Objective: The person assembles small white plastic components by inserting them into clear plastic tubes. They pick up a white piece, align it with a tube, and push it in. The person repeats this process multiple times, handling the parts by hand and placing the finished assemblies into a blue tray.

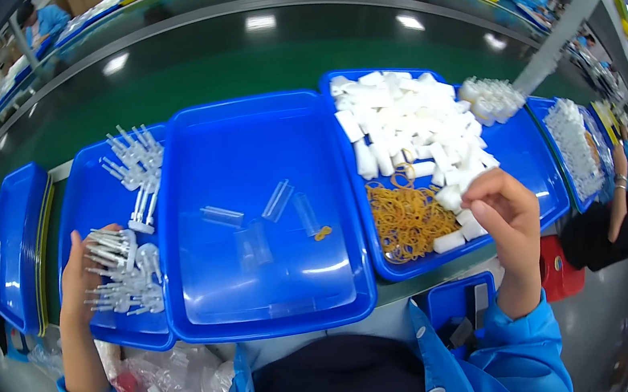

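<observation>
At the left tray [74,191], my left hand [75,272] curls round a bundle of clear plastic stemmed pieces [113,250]. The bundle hides part of its fingers. Two more such bundles, a lower one [140,283] and a far one [137,161], lie in that tray. Over the right tray [526,172], my right hand [507,212] has thumb and forefinger drawn together beside short white rolls [407,113]. Whatever is between those fingertips is too small to make out. Yellow-brown rubber bands [411,218] lie heaped next to the rolls.
The middle blue tray [245,113] holds several clear tubes [278,201] and a small rubber band clump [323,233]. A green conveyor belt [261,58] runs beyond the trays. A grey post [564,25] rises at the right. Clear plastic bags [166,372] lie below the left tray.
</observation>
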Demonstrator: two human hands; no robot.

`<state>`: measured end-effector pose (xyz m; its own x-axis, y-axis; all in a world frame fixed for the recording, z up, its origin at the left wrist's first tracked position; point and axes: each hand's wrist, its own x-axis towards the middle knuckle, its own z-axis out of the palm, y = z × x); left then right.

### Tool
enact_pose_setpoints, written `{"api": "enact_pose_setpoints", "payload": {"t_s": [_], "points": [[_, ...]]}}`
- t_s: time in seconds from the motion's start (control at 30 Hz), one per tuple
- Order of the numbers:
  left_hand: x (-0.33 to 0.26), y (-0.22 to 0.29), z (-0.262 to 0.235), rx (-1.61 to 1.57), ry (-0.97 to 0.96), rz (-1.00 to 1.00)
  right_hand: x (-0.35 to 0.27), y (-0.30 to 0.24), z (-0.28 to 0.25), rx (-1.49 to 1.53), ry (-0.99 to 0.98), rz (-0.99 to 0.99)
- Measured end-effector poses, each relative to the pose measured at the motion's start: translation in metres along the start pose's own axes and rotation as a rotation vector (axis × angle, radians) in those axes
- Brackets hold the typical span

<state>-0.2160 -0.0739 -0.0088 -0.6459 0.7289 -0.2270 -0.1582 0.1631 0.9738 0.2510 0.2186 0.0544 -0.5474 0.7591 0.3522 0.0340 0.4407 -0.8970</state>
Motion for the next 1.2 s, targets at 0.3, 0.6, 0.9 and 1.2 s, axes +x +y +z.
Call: {"api": "enact_pose_setpoints", "payload": {"t_s": [0.3,0.6,0.9,1.2], "points": [[-0.059,0.011,-0.036,0.691,-0.048,0.239,0.069,0.026,0.006,-0.611,-0.177,-0.279],[-0.072,-0.003,0.018,0.770,0.138,0.229,0.100,0.073,0.026,-0.989,-0.239,-0.314],[-0.097,0.007,0.031,0.307,0.429,0.481,0.069,0.020,0.014,-0.594,-0.034,-0.338],[-0.090,0.004,0.194,0.214,-0.103,0.574,-0.012,0.002,0.071,0.043,0.063,-0.031]]}}
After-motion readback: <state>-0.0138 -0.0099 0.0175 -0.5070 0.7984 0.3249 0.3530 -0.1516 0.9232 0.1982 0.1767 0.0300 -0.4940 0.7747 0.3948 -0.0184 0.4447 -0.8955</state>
